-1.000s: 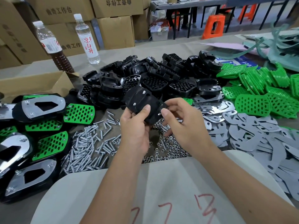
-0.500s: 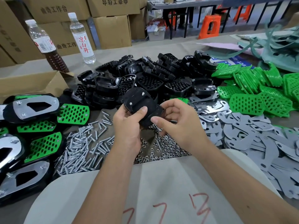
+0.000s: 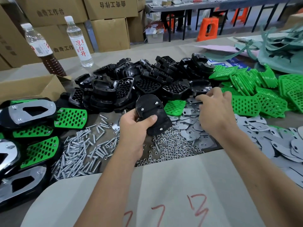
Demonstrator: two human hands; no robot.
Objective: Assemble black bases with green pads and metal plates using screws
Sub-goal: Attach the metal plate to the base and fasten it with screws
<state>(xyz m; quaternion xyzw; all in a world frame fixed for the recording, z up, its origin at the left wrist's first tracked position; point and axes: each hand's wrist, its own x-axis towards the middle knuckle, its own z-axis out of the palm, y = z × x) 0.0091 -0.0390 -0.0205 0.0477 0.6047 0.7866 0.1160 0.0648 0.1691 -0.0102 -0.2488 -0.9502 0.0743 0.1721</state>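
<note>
The black base (image 3: 152, 115) sits in the left hand (image 3: 136, 126), held above the desk (image 3: 114, 63) over the heap of nuts (image 3: 172, 148), flat underside up. The thumb lies pressed across its lower half and the other fingers curl beneath it. Three screw tips show through the base, and they look loose rather than nutted, though I cannot tell that for certain.

The right hand (image 3: 214, 112) is out over the metal plates (image 3: 193, 110), just beside a loose green pad (image 3: 174, 107). Its fingers (image 3: 200, 97) are bent down onto the top plates, but whether they already pinch one is hidden by the hand itself.

The risks start at the held base. If the screws are only pushed in, a tilt of the left hand could let one slide back and drop into the screws (image 3: 82, 153) or nuts below, where it would be lost among its like. The one-handed grip also rests mostly on the thumb, so the base could twist when a plate is laid on.

At the plates, the thin pieces overlap closely; the fingers may lift two at once, or drag neighbours along. A plate taken the wrong way round would not meet the three screw tips.

Farther out, the pile of black bases (image 3: 147, 82) and green pads (image 3: 255, 99) lies near enough for a sleeve or wrist to knock parts into the plates.
</note>
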